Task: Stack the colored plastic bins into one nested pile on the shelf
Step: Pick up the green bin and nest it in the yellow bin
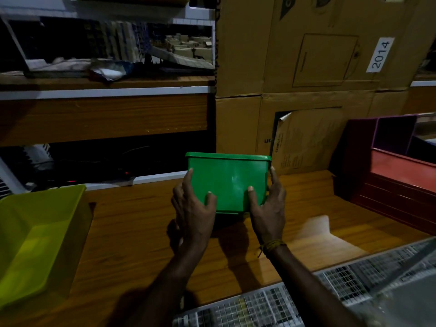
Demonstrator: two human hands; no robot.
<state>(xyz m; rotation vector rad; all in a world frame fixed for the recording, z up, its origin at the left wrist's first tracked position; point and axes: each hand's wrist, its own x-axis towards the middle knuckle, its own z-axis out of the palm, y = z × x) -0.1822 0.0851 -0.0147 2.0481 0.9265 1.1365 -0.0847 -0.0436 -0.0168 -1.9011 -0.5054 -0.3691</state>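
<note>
At the middle of the wooden shelf (132, 232) we find the green bin (227, 180) tipped so that its flat bottom faces us, its rim uppermost and its lower edge at or just above the shelf surface; contact there we cannot confirm. Our left hand (193, 208) and right hand (267, 208) grip the green bin at its two sides, thumbs pressed on the bottom face and fingers curled round the edges. Left of the green bin stands a yellow bin (40, 244) with its opening up, and right of it a red bin (398, 185) with a purple bin (394, 133) resting in it, before stacked cardboard boxes (306, 67).
</note>
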